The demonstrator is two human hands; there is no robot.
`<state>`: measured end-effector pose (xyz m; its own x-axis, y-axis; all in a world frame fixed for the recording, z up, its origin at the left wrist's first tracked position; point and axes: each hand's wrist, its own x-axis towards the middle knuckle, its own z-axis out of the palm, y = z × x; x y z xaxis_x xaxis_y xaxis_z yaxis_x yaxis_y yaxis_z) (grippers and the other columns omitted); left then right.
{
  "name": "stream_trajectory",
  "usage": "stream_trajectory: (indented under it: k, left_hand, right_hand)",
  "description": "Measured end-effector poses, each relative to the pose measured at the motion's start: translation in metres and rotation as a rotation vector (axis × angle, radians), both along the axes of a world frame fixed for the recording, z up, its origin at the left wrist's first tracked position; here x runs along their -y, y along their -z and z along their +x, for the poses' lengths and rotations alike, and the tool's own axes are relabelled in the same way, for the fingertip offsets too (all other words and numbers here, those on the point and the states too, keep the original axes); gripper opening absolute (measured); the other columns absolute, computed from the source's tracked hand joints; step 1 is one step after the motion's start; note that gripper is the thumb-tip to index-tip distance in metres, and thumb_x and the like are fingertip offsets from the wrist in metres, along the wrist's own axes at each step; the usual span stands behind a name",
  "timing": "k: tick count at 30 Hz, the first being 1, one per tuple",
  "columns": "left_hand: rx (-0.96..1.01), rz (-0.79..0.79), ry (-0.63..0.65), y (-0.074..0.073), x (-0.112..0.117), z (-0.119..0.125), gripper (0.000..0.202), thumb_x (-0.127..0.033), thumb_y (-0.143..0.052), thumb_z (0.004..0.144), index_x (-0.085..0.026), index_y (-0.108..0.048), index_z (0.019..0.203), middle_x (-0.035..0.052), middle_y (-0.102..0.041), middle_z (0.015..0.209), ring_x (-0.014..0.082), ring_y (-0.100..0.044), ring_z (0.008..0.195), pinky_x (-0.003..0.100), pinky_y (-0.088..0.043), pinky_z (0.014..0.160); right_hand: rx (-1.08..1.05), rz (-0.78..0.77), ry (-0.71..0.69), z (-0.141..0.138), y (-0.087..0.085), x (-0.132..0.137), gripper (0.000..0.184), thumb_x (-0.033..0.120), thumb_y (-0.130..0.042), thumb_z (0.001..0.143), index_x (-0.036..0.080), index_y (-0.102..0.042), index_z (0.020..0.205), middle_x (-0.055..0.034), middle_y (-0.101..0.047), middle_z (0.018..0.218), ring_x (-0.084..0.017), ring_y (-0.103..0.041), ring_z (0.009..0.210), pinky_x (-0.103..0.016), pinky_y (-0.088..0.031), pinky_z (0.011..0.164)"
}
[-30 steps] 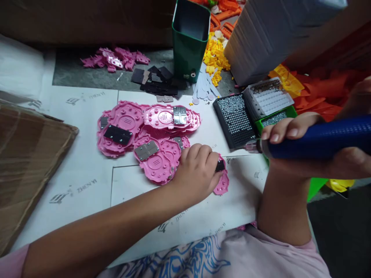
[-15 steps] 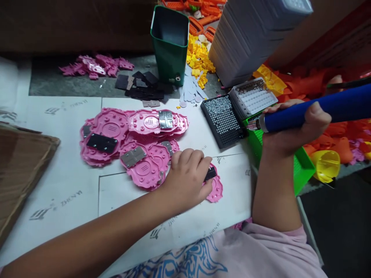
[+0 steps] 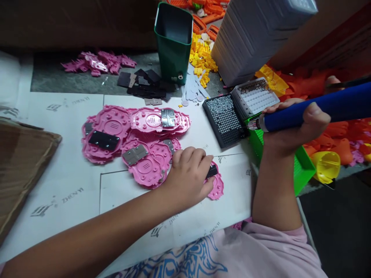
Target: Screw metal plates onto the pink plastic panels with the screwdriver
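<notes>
My left hand (image 3: 189, 175) is closed over a pink plastic shell (image 3: 216, 189) on the white-covered table; a black plate (image 3: 212, 170) shows on it beside my fingers. My right hand (image 3: 292, 137) grips a blue electric screwdriver (image 3: 315, 110), held level, its tip pointing left at the edge of a black screw tray (image 3: 224, 123). Small silver screws fill much of that tray. Left of my left hand lie several stacked pink shells (image 3: 145, 168), some bearing a grey plate (image 3: 135, 155) or a dark plate (image 3: 103, 140).
Behind the shells stand a green bin (image 3: 174, 50) and a tall grey-white stack (image 3: 249, 38). Loose pink parts (image 3: 98, 63) and yellow parts (image 3: 199, 58) lie at the back. A bright green tray (image 3: 303, 170) is under my right forearm. A cardboard box (image 3: 26, 166) juts in from the left.
The view has shifted slightly, so the table things sit a little further right and higher. Both hands keep their grips, and the screwdriver tip stays by the screw tray.
</notes>
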<state>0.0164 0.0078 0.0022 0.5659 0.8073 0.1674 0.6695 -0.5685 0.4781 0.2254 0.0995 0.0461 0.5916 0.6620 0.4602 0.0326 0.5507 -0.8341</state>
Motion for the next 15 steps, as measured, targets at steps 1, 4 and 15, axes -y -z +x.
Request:
stream_trajectory:
  k: [1, 4, 15]
  left_hand:
    - [0.002, -0.001, -0.001, 0.000, 0.000, 0.000, 0.037, -0.032, -0.064, 0.082, -0.013, -0.064, 0.113, 0.0116, -0.062, 0.106, 0.0308, -0.049, 0.101, 0.044, -0.032, 0.085]
    - [0.012, -0.003, -0.001, 0.000, 0.001, -0.001, 0.037, -0.031, -0.065, 0.082, -0.012, -0.064, 0.114, 0.0120, -0.062, 0.106, 0.0312, -0.049, 0.101, 0.044, -0.032, 0.085]
    - [0.049, 0.028, -0.075, 0.001, 0.000, 0.001, 0.037, -0.029, -0.064, 0.085, -0.010, -0.065, 0.117, 0.0133, -0.062, 0.104, 0.0294, -0.048, 0.097, 0.042, -0.036, 0.083]
  right_hand:
    - [0.000, 0.000, 0.016, 0.000, 0.000, -0.001, 0.014, 0.033, -0.043, 0.072, 0.019, -0.041, 0.074, 0.0036, -0.049, 0.055, -0.009, -0.051, 0.045, -0.022, -0.042, 0.045]
    - [0.018, -0.014, 0.041, 0.001, 0.000, -0.004, 0.017, 0.035, -0.039, 0.076, 0.018, -0.040, 0.073, 0.0028, -0.047, 0.057, -0.008, -0.050, 0.045, -0.020, -0.041, 0.045]
    - [-0.039, -0.200, -0.180, 0.002, -0.012, 0.024, 0.032, 0.046, -0.029, 0.091, 0.025, -0.051, 0.099, 0.0038, -0.056, 0.068, -0.012, -0.064, 0.057, -0.023, -0.052, 0.051]
